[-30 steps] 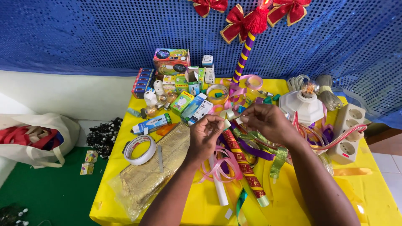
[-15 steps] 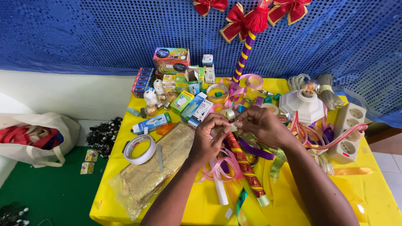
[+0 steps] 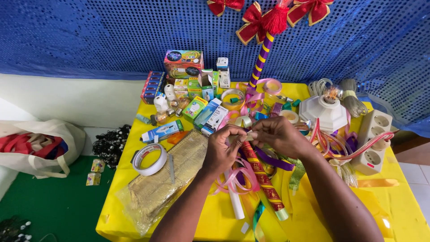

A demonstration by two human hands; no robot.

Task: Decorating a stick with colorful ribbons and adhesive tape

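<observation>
My left hand and my right hand meet above the middle of the yellow table. Together they pinch a small pale strip of ribbon or tape between their fingertips. Just below the hands lies a red and gold patterned stick, with pink ribbon loops and a purple ribbon around it. A small tape roll sits just beyond my fingers.
A white tape roll and a gold mesh sheet in plastic lie at the left. Small boxes and bulbs crowd the back. A lamp holder and white socket strip stand right. A cloth bag sits on the green floor.
My hands have drawn closer together and now both pinch the small strip; a second ago they were a little apart.
</observation>
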